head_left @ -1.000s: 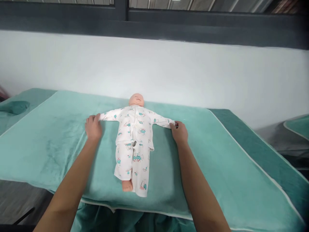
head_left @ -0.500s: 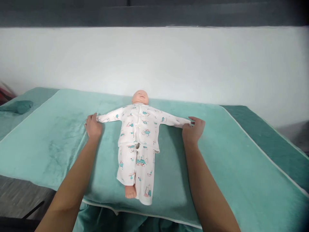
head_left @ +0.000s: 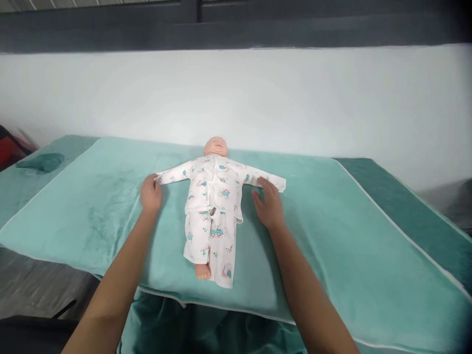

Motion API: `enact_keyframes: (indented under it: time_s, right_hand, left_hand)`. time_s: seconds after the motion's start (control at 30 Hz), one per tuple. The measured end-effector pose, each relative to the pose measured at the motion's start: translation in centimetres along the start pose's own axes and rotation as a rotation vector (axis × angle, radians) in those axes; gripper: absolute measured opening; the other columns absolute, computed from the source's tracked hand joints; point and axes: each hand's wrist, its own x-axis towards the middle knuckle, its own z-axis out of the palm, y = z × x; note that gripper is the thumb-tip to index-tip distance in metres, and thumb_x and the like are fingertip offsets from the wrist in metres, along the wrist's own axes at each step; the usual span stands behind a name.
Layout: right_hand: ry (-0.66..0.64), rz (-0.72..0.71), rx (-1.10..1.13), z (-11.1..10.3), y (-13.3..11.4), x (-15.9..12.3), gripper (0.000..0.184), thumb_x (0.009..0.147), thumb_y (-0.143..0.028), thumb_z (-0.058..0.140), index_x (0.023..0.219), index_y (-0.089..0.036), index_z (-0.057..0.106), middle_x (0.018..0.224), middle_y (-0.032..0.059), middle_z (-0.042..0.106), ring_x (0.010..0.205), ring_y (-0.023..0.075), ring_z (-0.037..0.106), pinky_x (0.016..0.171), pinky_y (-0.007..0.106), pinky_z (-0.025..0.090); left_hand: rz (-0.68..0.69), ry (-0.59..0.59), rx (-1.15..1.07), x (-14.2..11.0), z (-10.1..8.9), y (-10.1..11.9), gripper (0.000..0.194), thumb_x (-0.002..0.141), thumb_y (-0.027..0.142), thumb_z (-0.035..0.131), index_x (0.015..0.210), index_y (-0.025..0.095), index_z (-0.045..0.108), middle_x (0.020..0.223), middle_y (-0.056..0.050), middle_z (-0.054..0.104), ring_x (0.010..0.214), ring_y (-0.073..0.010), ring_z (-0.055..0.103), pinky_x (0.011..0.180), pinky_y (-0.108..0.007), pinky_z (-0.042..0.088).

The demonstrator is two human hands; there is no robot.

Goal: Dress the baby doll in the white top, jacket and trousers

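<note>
A baby doll (head_left: pixel 216 146) lies on its back, arms spread, its head toward the wall. It wears a white printed pajama top (head_left: pixel 214 187) and matching pajama pants (head_left: pixel 217 241). One bare foot (head_left: pixel 202 271) shows below the shorter-looking pant leg; the other foot is hidden in the cloth. At the end of the left-hand sleeve (head_left: pixel 173 174), my left hand (head_left: pixel 151 194) pinches the cuff. My right hand (head_left: pixel 270 204) has its thumb and fingers apart, its fingertips at the lower edge of the other sleeve (head_left: pixel 276 182), whose cuff lies flat and loose.
A pale green plush cover (head_left: pixel 350 255) with white piping spreads under the doll. Darker green cloth (head_left: pixel 398 196) lies at the right, and a small green cushion (head_left: pixel 40 162) at the far left. A white wall (head_left: pixel 236 98) stands behind, and a red item (head_left: pixel 9 150) is at the left edge.
My right hand has let go of the right-hand cuff and moved inward along that sleeve. My left hand stays at the left-hand cuff. The view has shifted slightly.
</note>
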Motion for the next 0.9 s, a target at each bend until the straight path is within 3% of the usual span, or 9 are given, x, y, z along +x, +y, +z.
enact_keyframes:
  time_s: [0.07, 0.13, 0.23, 0.3, 0.4, 0.53, 0.67, 0.9]
  right_hand:
    - [-0.014, -0.033, 0.136, -0.9, -2.6, -3.6, 0.042, 0.095, -0.039, 0.058, 0.135, -0.025, 0.06, 0.141, 0.0157, 0.059, 0.135, 0.0319, 0.052, 0.115, 0.052, 0.042]
    - [-0.065, -0.078, 0.27, -1.5, -5.6, -8.1, 0.036, 0.094, -0.033, 0.06, 0.13, -0.027, 0.062, 0.134, 0.0121, 0.064, 0.127, 0.0313, 0.059, 0.108, 0.056, 0.049]
    - [-0.127, -0.105, 0.42, -2.0, -9.9, -15.1, 0.027, 0.094, -0.022, 0.056, 0.117, -0.033, 0.066, 0.119, 0.007, 0.071, 0.116, 0.0297, 0.067, 0.095, 0.055, 0.057]
    - [-0.05, -0.036, 0.485, -1.8, -12.3, -18.7, 0.032, 0.092, -0.016, 0.055, 0.117, -0.035, 0.064, 0.114, 0.0057, 0.072, 0.111, 0.0293, 0.068, 0.092, 0.055, 0.058]
    - [-0.036, -0.016, 0.421, -1.2, -15.0, -21.3, 0.045, 0.09, -0.013, 0.055, 0.127, -0.039, 0.059, 0.119, 0.0052, 0.071, 0.118, 0.0317, 0.065, 0.096, 0.06, 0.056]
    - [-0.129, -0.057, 0.234, -0.6, -17.4, -20.3, 0.059, 0.087, -0.009, 0.051, 0.136, -0.041, 0.053, 0.132, 0.0049, 0.064, 0.131, 0.0332, 0.056, 0.105, 0.065, 0.05]
    - [-0.19, -0.051, 0.092, -0.4, -18.6, -18.4, 0.057, 0.086, -0.005, 0.047, 0.134, -0.035, 0.055, 0.136, 0.0065, 0.061, 0.137, 0.0332, 0.05, 0.111, 0.066, 0.044]
    - [-0.213, -0.038, -0.059, 0.6, -18.9, -17.5, 0.03, 0.086, -0.01, 0.059, 0.111, -0.028, 0.063, 0.121, 0.0053, 0.069, 0.129, 0.0327, 0.053, 0.115, 0.063, 0.03]
  left_hand:
    - [0.016, 0.057, -0.076, -2.9, -1.4, 0.1, 0.041, 0.094, 0.022, 0.036, 0.127, 0.015, 0.06, 0.133, -0.013, 0.064, 0.128, -0.0234, 0.058, 0.113, -0.037, 0.043]
    - [0.022, 0.034, -0.161, -7.2, -3.0, 0.2, 0.038, 0.092, 0.021, 0.039, 0.122, 0.019, 0.062, 0.126, -0.011, 0.066, 0.121, -0.0232, 0.061, 0.109, -0.039, 0.048]
    - [0.043, -0.224, -0.28, -15.1, -5.1, 0.6, 0.034, 0.09, 0.022, 0.042, 0.116, 0.027, 0.064, 0.112, -0.006, 0.069, 0.11, -0.0235, 0.066, 0.103, -0.043, 0.053]
    - [0.098, -0.384, -0.345, -20.0, -6.2, 1.0, 0.038, 0.09, 0.022, 0.043, 0.12, 0.032, 0.063, 0.118, -0.005, 0.068, 0.118, -0.024, 0.065, 0.108, -0.046, 0.052]
    - [0.148, -0.415, -0.36, -24.8, -6.9, 1.8, 0.046, 0.094, 0.025, 0.046, 0.136, 0.04, 0.056, 0.144, -0.005, 0.056, 0.138, -0.0249, 0.052, 0.117, -0.048, 0.046]
    - [0.223, -0.404, -0.279, -26.4, -6.7, 3.4, 0.056, 0.093, 0.036, 0.059, 0.147, 0.047, 0.045, 0.152, -0.007, 0.046, 0.145, -0.0289, 0.044, 0.121, -0.051, 0.042]
    - [0.31, -0.391, -0.201, -25.7, -6.0, 4.7, 0.046, 0.096, 0.036, 0.055, 0.141, 0.042, 0.055, 0.148, -0.011, 0.048, 0.141, -0.0326, 0.048, 0.119, -0.056, 0.042]
    - [0.249, -0.236, -0.391, -25.2, -6.4, 4.7, 0.03, 0.097, 0.033, 0.059, 0.126, 0.033, 0.065, 0.117, -0.008, 0.057, 0.11, -0.0236, 0.064, 0.097, -0.042, 0.058]
